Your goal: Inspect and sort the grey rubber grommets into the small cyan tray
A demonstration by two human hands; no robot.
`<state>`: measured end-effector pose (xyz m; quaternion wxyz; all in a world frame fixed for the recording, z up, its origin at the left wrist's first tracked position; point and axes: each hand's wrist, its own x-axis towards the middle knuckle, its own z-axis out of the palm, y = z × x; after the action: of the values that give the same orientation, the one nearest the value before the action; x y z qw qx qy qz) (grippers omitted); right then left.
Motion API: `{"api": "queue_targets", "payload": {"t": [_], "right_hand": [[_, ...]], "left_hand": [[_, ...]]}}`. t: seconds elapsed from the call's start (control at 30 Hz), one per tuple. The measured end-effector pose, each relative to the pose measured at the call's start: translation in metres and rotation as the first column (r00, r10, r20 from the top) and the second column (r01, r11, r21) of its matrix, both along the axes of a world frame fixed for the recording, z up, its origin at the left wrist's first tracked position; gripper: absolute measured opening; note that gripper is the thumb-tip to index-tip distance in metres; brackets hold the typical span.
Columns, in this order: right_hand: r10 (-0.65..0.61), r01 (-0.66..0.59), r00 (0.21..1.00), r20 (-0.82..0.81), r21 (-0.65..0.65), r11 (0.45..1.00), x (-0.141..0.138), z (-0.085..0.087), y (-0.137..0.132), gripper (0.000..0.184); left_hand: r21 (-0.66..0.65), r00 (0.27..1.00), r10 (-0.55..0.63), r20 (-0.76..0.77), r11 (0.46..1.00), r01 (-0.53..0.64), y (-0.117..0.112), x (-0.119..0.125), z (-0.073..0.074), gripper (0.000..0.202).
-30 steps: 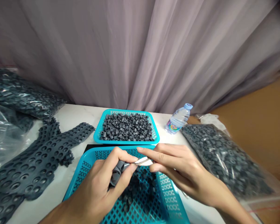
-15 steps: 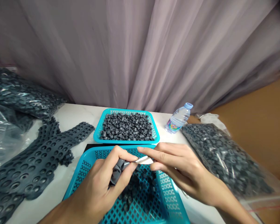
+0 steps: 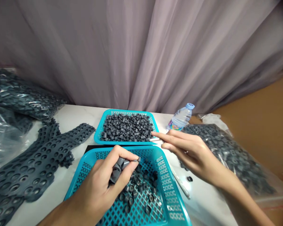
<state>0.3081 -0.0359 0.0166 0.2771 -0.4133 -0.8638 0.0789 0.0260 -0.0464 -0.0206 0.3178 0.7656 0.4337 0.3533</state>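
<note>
My left hand (image 3: pixel 101 182) is closed around several dark grey rubber pieces (image 3: pixel 116 171), with one small piece pinched between thumb and forefinger at the tips. It hovers over the near turquoise basket (image 3: pixel 165 175), where loose dark rings and cylinders (image 3: pixel 132 190) lie on the bottom. My right hand (image 3: pixel 191 150) grips what look like white tweezers (image 3: pixel 155 139), mostly hidden by the fingers. Their tip is over the right front corner of the far turquoise basket (image 3: pixel 126 143), which is full of small dark grey cylinders (image 3: pixel 127 127).
Perforated grey rubber sheets (image 3: pixel 44 153) and a bag of dark pieces (image 3: pixel 21 94) lie at left. A water bottle (image 3: pixel 180 117) stands behind my right hand; a large bag of grey pieces (image 3: pixel 233 157) lies right. A white stick-like item (image 3: pixel 182 185) and black ring (image 3: pixel 190 179) are beside the near basket.
My right hand has moved away from my left, up and to the right, taking the white tweezers to the far basket's corner. My left hand has stayed nearly in place.
</note>
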Motion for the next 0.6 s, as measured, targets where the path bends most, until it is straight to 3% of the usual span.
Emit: {"api": "queue_targets", "payload": {"t": [0.07, 0.2, 0.4, 0.6], "right_hand": [[-0.112, 0.113, 0.981, 0.16, 0.003, 0.994, 0.014, -0.006, 0.007, 0.039], [-0.335, 0.373, 0.821, 0.463, 0.011, 0.928, 0.046, -0.022, 0.021, 0.038], [-0.399, 0.627, 0.582, 0.708, -0.079, 0.775, 0.068, -0.056, 0.044, 0.037], [-0.464, 0.736, 0.461, 0.756, -0.034, 0.676, 0.078, -0.102, 0.065, 0.035]], "left_hand": [[-0.011, 1.0, -0.012, 0.017, 1.0, 0.012, 0.001, 0.0, 0.0, 0.009], [-0.013, 0.997, -0.002, 0.076, 1.0, 0.003, 0.003, 0.001, -0.006, 0.009], [-0.029, 0.995, -0.04, 0.095, 0.999, 0.043, 0.007, 0.001, -0.014, 0.012], [-0.046, 0.995, -0.043, 0.093, 0.998, 0.047, 0.007, -0.001, -0.012, 0.015]]}}
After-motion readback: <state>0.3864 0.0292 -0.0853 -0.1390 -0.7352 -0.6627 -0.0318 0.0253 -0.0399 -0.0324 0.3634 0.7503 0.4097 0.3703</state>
